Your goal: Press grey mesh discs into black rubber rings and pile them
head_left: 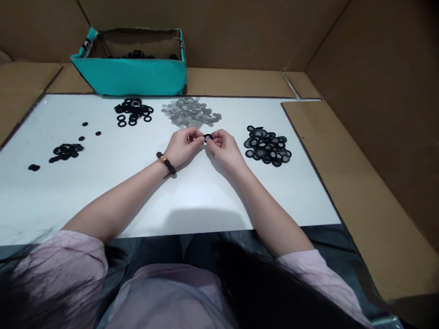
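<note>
Between my two hands is a small black ring (208, 136) with a grey centre. My left hand (185, 145) pinches its left side, and my right hand (224, 146) grips its right side between thumb and fingers. Just beyond them lies a heap of thin grey discs (191, 112). To the left of that heap is a pile of black rings (133, 110). At the right, a pile of black rings with grey centres (268, 146) rests on the white surface (210, 198).
A turquoise open box (135, 76) holding dark pieces stands at the back. Several black pieces (67, 151) lie at the left, with a few loose black discs (98, 134) near them. Cardboard walls (243, 27) enclose the back and sides.
</note>
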`<act>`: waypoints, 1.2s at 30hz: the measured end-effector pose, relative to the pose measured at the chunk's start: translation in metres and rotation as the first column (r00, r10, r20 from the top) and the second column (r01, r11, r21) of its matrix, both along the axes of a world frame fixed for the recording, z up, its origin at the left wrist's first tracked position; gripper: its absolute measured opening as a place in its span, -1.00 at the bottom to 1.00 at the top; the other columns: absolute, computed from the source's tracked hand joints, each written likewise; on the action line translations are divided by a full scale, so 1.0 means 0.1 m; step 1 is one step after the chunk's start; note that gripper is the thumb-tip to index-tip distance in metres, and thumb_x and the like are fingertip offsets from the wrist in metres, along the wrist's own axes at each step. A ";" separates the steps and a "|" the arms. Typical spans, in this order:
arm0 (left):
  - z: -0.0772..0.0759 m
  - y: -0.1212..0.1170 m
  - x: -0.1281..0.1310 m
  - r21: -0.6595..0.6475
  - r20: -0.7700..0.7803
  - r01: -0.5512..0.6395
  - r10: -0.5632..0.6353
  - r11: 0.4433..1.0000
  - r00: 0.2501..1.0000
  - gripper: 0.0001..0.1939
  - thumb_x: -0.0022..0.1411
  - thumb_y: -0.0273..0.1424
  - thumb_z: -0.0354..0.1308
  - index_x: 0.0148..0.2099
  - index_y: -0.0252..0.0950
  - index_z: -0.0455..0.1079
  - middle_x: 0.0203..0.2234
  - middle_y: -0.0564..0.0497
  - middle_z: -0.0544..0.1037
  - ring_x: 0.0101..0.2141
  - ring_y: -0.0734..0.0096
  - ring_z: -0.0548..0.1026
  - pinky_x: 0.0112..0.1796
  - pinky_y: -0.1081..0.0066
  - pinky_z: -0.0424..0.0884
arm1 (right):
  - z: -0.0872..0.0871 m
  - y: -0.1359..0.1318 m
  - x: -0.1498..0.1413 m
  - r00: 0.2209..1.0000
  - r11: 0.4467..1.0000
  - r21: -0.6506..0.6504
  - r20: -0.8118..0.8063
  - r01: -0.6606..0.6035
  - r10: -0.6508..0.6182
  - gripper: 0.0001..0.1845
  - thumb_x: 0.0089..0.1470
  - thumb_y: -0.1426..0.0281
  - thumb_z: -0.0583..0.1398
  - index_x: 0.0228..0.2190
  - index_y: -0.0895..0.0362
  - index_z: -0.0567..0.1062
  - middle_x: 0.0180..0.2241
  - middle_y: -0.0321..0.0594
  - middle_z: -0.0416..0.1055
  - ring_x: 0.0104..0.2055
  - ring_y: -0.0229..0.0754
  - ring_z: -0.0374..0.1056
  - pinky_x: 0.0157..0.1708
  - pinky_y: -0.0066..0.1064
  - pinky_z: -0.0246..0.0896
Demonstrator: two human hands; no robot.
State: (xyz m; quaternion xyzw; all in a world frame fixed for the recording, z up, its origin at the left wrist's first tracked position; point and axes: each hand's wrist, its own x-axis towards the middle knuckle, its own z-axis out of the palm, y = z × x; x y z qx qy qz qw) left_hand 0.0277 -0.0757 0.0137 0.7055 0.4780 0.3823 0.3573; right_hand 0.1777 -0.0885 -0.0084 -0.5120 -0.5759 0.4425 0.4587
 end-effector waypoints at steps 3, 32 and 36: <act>0.00 -0.01 0.00 -0.039 0.019 0.017 -0.017 0.999 1.000 -0.86 0.07 -0.36 0.15 -0.46 -0.33 0.42 -0.52 0.02 0.50 -0.46 0.45 0.37 -0.36 0.42 0.30 | 0.02 0.00 0.00 0.997 0.997 0.035 0.023 0.067 -0.068 -0.86 -0.04 0.37 0.19 -0.49 0.10 0.28 -0.59 -0.40 0.21 -0.53 -0.35 0.12 -0.50 -0.47 0.06; -0.01 0.00 0.02 -0.060 0.108 -0.033 0.039 0.998 0.993 -0.88 0.06 -0.34 0.11 -0.43 -0.29 0.30 -0.52 0.06 0.41 -0.45 0.46 0.34 -0.38 0.43 0.27 | 0.13 -0.05 -0.04 0.993 0.999 -0.032 -0.122 0.004 -0.008 -0.89 -0.02 0.40 0.21 -0.45 0.11 0.33 -0.59 -0.37 0.28 -0.56 -0.34 0.22 -0.48 -0.44 0.20; 0.00 0.00 0.04 -0.094 0.140 -0.032 0.045 0.995 0.989 -0.92 0.06 -0.40 0.10 -0.43 -0.28 0.28 -0.55 0.09 0.38 -0.46 0.47 0.34 -0.38 0.44 0.28 | 0.14 -0.07 -0.06 0.993 0.997 0.080 -0.122 0.021 -0.011 -0.79 -0.04 0.35 0.24 -0.31 0.06 0.36 -0.51 -0.38 0.30 -0.48 -0.32 0.26 -0.43 -0.45 0.22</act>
